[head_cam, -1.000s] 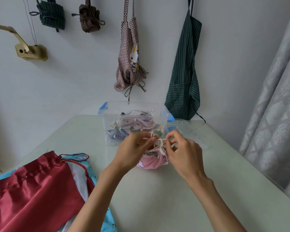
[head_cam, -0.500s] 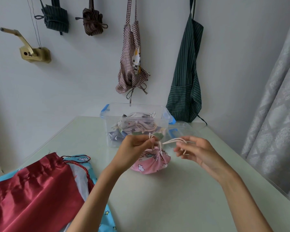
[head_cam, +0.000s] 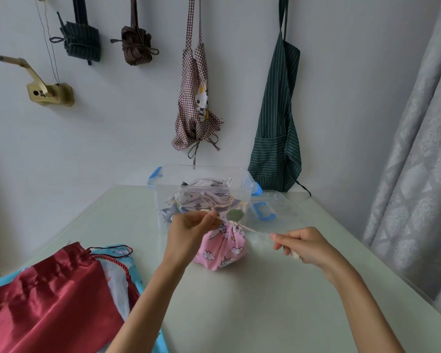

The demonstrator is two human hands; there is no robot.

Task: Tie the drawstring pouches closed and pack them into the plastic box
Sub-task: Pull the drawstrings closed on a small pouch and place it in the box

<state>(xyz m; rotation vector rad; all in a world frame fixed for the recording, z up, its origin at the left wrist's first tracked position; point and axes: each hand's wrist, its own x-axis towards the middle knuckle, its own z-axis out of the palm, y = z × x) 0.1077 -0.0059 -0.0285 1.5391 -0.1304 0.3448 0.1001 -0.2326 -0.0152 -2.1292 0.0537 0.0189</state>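
Two hands now far apart on one cord: a second ago they sat close together at the neck of the pink pouch, half a second ago the right had started out, and now it is well off to the right with the cord drawn taut between them. Judged, the knot is being cinched; this pouch is nearly tied and packing it comes next.

Left to right. The red pouch lies flat at the near-left table edge, on top of a blue pouch, both still unpacked, neither neck visibly gathered. The left hand pinches the cord right at the pink pouch's gathered neck, fingers curled. The pink pouch stands on the table just in front of the box, touching or nearly touching its near wall; cannot tell which. The box is open and already holds several pouches, piled to about half its height, so room remains on top. The lid lies flat just right of the box. The right hand is curled round the cord's other end, low over the table.

Room: bare table stretches right and near of the right hand, so the pull has space. The table's right edge runs beside the curtain. The lift into the box is short, over the near wall.
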